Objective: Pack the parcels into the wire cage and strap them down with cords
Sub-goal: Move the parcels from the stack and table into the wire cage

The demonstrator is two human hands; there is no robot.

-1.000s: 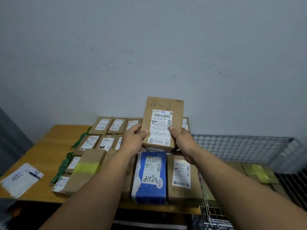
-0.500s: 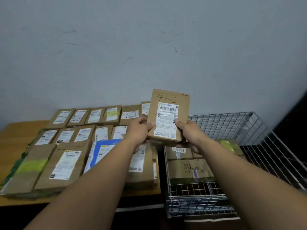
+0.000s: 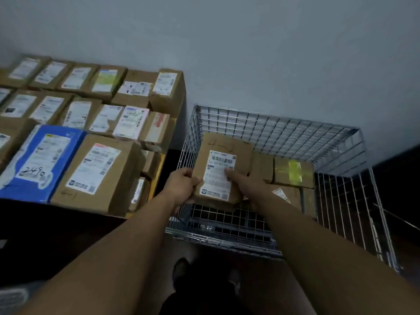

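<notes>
Both hands are closed on one parcel (image 3: 223, 160): left hand (image 3: 181, 186) is curled round its left edge, right hand (image 3: 246, 186) is gripped on the right side, thumb laid on the label. Parcel is held label-up and tilted over the near-left part of the cage (image 3: 272, 126); whether it is below the rim cannot be told. Boxes are seen lying inside the cage, one with yellow tape (image 3: 294, 172). Cage is set just beside stacked labelled boxes, a blue parcel (image 3: 43, 160) among them.
</notes>
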